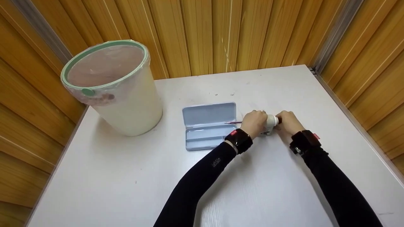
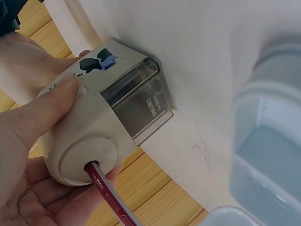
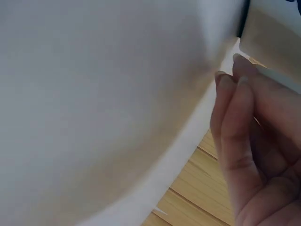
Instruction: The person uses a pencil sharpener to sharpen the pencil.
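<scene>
My left hand [image 1: 255, 122] grips a cream pencil sharpener [image 2: 94, 108] around its body, thumb on top near a dark blue printed picture. A clear shavings drawer [image 2: 141, 106] shows on its side. A dark red pencil [image 2: 110, 195] sticks out of the hole in its round front; in the head view it points left over the open case. At the sharpener's other end is my right hand [image 1: 288, 122], its fingertips pinched together at a small dark crank handle [image 1: 279, 120]. In the right wrist view the fingers [image 3: 237, 132] mostly hide what they hold.
A light blue pencil case [image 1: 210, 113] lies open, left of the hands, with a divided lower tray. Further left stands a tall whitish bin [image 1: 129, 107] with a green rim and a plastic liner. Wood-panelled walls [image 1: 202, 37] border the white table [image 1: 126, 176].
</scene>
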`<state>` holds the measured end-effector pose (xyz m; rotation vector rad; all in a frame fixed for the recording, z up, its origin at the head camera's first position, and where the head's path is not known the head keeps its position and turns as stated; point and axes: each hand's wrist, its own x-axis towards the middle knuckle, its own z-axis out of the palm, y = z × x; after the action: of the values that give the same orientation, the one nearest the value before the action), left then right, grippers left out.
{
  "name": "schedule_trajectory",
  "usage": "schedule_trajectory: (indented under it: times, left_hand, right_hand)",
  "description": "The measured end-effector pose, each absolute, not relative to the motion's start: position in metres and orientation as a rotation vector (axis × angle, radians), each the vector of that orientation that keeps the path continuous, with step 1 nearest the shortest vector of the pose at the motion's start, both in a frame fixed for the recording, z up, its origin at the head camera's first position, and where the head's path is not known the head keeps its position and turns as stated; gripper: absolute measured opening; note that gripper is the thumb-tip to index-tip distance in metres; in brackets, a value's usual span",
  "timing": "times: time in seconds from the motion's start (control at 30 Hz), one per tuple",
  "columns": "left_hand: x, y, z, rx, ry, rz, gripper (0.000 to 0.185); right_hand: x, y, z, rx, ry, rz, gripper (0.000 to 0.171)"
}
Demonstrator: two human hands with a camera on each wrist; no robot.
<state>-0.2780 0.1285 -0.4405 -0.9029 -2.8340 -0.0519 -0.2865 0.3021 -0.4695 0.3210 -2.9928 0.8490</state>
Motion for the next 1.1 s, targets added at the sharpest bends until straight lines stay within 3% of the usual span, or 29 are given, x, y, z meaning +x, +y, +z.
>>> schedule_trajectory:
  times: [0.23, 1.1]
  left_hand:
    - [-0.277, 0.127, -0.441, -0.881, -2.850, -0.046, 0.023]
    - [-0.275, 0.132, -0.437, -0.838, -2.857, -0.062, 0.017]
  right_hand:
    - [-0.271, 0.301, -0.469, 0.380, -3.017, 0.869, 0.013]
    - [-0.234, 0.294, -0.427, 0.494, -3.078, 0.748, 0.010]
